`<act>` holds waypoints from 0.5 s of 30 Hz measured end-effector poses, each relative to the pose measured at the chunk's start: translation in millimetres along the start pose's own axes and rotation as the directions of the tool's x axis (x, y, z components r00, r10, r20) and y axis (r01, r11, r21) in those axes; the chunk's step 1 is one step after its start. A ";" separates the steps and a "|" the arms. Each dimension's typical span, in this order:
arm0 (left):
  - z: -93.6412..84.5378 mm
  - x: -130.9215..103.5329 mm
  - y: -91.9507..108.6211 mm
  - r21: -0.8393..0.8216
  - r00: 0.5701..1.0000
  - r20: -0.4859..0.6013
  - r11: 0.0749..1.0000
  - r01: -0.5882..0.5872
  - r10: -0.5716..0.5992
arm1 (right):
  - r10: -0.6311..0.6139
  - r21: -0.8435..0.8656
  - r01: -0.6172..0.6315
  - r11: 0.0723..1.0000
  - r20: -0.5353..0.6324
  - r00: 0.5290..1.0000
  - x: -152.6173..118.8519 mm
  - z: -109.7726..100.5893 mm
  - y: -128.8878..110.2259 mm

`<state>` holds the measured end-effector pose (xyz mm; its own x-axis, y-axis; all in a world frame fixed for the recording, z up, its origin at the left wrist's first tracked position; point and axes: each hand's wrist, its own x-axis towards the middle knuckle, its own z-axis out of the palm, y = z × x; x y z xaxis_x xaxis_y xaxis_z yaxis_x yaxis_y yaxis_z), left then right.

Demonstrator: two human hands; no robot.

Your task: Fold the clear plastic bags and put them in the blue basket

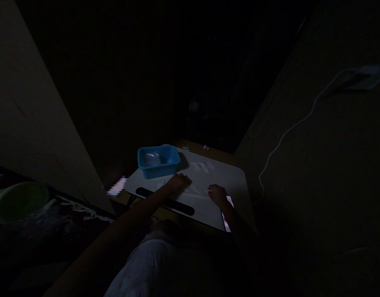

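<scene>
The 2 hands are being held low over pale strips [198,190] lying mid-table [233,175], so that these are within reach. The left hand [178,182] is being laid flat, fingers spread; the right hand [217,194] is being kept curled beside a phone [230,201], grip unclear. A tub [159,161] is being kept far left.

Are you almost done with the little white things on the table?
Hard to tell in this dim light. Some white pieces lie grouped beyond the hands, and something pale sits in the blue tub. The left hand and right hand both rest on a pale sheet on the table. More pale bits lie near the tub.
</scene>
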<state>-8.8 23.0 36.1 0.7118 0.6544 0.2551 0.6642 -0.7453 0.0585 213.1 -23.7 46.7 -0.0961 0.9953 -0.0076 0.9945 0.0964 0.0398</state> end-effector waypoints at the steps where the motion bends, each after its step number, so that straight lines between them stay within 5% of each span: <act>1: -1.7 -0.9 -2.0 0.030 1.000 0.015 0.999 -0.013 0.012 | -0.001 -0.006 0.001 1.000 -0.001 1.000 -0.5 -0.5 -0.2; 9: -7.7 -23.0 -21.2 0.112 0.999 0.053 0.994 -0.012 0.006 | 0.037 -0.065 -0.041 0.997 -0.061 0.997 -7.0 -5.6 -7.9; 15: -1.8 -24.8 -9.6 0.041 0.984 0.013 0.983 0.178 -0.179 | 0.000 -0.051 -0.008 0.999 -0.166 0.986 -9.0 -2.7 -19.9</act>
<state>-33.2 13.7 31.0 0.5843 0.7788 0.2282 0.7893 -0.6107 0.0633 194.1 -34.5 48.7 -0.1016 0.9822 0.1582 0.9920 0.0880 0.0906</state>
